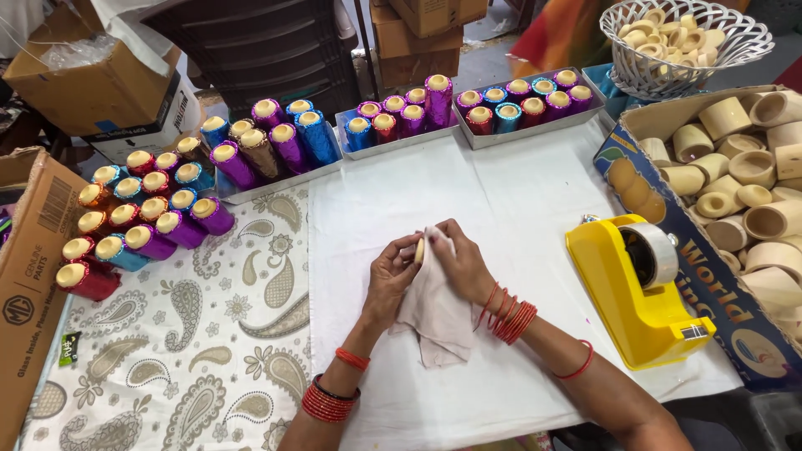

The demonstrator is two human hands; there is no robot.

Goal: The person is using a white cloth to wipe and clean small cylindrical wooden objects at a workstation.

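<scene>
White cloth (535, 209) (paisley (192, 334) beside), stacked boxes (422, 38) behind

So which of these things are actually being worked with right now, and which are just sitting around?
In hand:
- left hand and right hand together grip a pale cloth wrapped around a small wooden ring

Lying about:
- yellow tape dispenser
- foil-wrapped spools
- box of plain wooden rings
- white wire basket

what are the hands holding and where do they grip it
Both the left hand and right hand pinch a small wooden ring at its rim, wrapped in a pale cloth.
</scene>
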